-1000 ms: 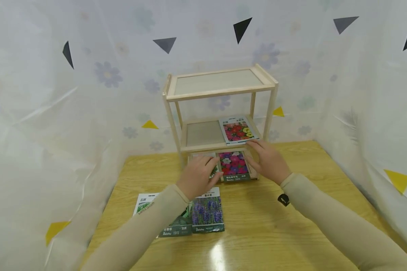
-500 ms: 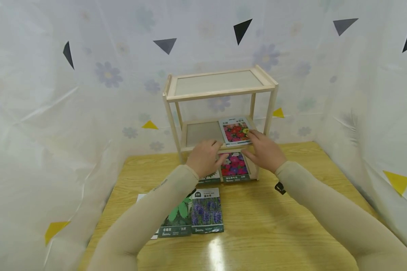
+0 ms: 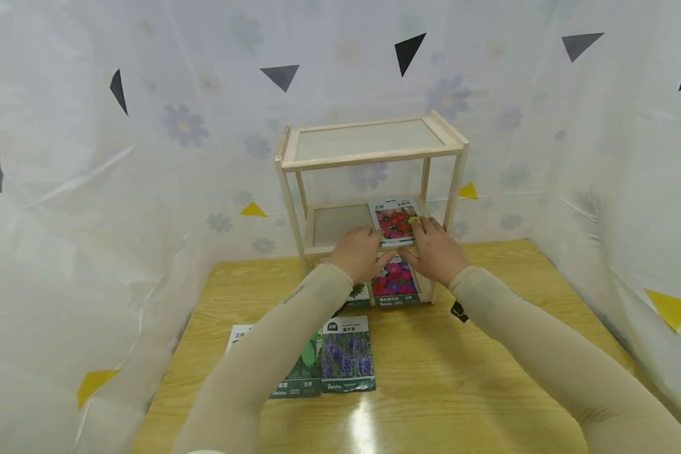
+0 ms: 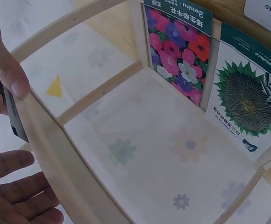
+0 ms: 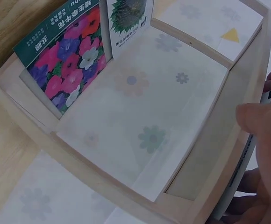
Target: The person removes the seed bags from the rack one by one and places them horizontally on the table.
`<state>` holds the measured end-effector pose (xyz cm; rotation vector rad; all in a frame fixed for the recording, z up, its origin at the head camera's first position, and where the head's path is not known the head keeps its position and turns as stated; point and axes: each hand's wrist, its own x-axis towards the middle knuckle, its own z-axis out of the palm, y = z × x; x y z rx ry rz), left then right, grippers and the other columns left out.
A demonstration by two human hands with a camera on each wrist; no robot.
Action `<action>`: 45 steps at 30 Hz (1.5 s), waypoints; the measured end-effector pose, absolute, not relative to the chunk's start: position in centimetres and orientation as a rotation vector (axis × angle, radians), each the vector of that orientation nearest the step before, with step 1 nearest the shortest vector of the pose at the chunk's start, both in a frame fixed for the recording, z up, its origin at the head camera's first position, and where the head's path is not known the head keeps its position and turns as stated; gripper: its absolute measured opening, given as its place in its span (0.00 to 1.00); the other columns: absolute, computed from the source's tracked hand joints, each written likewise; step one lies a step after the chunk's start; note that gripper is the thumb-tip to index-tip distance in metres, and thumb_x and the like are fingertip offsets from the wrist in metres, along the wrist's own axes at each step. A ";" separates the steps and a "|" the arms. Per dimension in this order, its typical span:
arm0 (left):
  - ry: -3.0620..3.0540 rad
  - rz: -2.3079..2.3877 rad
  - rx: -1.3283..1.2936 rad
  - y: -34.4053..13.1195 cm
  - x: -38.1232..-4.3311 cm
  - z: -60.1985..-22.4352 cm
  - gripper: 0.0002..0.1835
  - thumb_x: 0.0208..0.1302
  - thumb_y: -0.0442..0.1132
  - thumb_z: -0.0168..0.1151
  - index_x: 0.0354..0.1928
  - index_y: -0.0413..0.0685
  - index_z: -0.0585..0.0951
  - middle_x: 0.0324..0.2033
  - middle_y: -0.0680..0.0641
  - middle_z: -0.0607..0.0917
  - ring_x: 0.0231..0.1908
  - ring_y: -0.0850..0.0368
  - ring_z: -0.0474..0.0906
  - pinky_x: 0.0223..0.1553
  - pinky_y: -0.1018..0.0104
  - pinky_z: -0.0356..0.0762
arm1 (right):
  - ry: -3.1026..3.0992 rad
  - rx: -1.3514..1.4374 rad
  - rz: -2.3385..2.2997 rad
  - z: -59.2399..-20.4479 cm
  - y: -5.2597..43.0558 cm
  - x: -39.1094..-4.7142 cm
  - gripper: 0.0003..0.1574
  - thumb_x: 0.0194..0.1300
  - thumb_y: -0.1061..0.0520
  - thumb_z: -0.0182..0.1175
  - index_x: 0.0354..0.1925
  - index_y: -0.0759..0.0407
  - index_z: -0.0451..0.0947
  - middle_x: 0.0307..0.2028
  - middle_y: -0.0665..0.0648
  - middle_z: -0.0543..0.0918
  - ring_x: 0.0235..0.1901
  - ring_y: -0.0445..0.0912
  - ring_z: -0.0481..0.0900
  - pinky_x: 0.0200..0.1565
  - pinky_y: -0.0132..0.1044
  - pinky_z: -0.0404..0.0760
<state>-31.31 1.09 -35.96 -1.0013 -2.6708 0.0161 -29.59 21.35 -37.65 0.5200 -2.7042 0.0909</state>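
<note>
A seed packet with red and yellow flowers lies on the right part of the middle tier of a small wooden shelf. The fingers of my right hand rest on its lower right side; in the right wrist view the thumb touches the tier's front bar. My left hand is at the packet's lower left corner, fingers extended and thumb against the same bar. On the bottom tier lie a packet with pink and purple flowers and a sunflower packet, the latter partly hidden by my left arm in the head view.
On the wooden table, in front of the shelf, lie a lavender packet, a green-leaf packet and a white-topped packet. My left sleeve covers parts of the last two. A patterned white sheet hangs behind.
My left hand has moved up and right from the bottom tier to the red-flower packet's left corner. The right hand has shifted slightly left and farther onto that packet.
</note>
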 end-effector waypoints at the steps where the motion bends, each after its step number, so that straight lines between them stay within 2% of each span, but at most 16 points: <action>1: -2.681 0.020 -0.995 1.3 -31.4 -36.0 0.31 0.70 0.62 0.47 0.60 0.44 0.76 0.50 0.44 0.81 0.51 0.51 0.78 0.59 0.59 0.72 | -2.715 0.512 0.091 -37.7 21.3 -29.6 0.46 0.67 0.38 0.57 0.63 0.77 0.63 0.59 0.79 0.68 0.59 0.71 0.66 0.60 0.60 0.67; 6: -2.734 0.028 -0.973 1.6 -31.8 -36.3 0.32 0.71 0.62 0.43 0.65 0.48 0.73 0.51 0.45 0.81 0.53 0.50 0.76 0.61 0.58 0.69 | -2.753 0.482 0.065 -38.0 21.2 -29.8 0.47 0.69 0.37 0.54 0.63 0.77 0.63 0.59 0.77 0.69 0.59 0.69 0.68 0.59 0.59 0.69; 16: -2.663 0.013 -0.990 1.4 -32.2 -36.6 0.24 0.74 0.55 0.45 0.61 0.51 0.78 0.47 0.48 0.84 0.49 0.54 0.79 0.59 0.61 0.71 | -2.746 0.502 0.062 -38.0 20.8 -29.7 0.43 0.70 0.38 0.53 0.60 0.77 0.68 0.54 0.75 0.73 0.58 0.67 0.69 0.59 0.58 0.69; 29: -2.605 0.047 -1.009 1.3 -32.2 -36.8 0.22 0.75 0.53 0.46 0.58 0.50 0.80 0.47 0.48 0.84 0.48 0.55 0.80 0.58 0.62 0.72 | -2.702 0.542 0.029 -38.3 20.9 -29.6 0.40 0.71 0.39 0.51 0.59 0.76 0.69 0.54 0.74 0.74 0.58 0.66 0.70 0.61 0.57 0.68; 37: -2.545 0.054 -1.029 1.0 -31.7 -37.0 0.21 0.73 0.52 0.49 0.58 0.49 0.80 0.47 0.48 0.85 0.47 0.54 0.80 0.56 0.62 0.73 | -2.695 0.566 0.005 -38.6 21.2 -28.9 0.41 0.71 0.41 0.53 0.63 0.74 0.66 0.59 0.74 0.71 0.60 0.66 0.68 0.63 0.57 0.66; 45: -2.493 0.017 -1.064 0.2 -31.0 -37.4 0.21 0.72 0.52 0.52 0.58 0.48 0.80 0.49 0.48 0.84 0.49 0.55 0.79 0.58 0.62 0.72 | -2.627 0.621 -0.004 -38.6 21.6 -28.1 0.36 0.71 0.43 0.55 0.60 0.73 0.70 0.57 0.72 0.74 0.59 0.63 0.70 0.62 0.54 0.68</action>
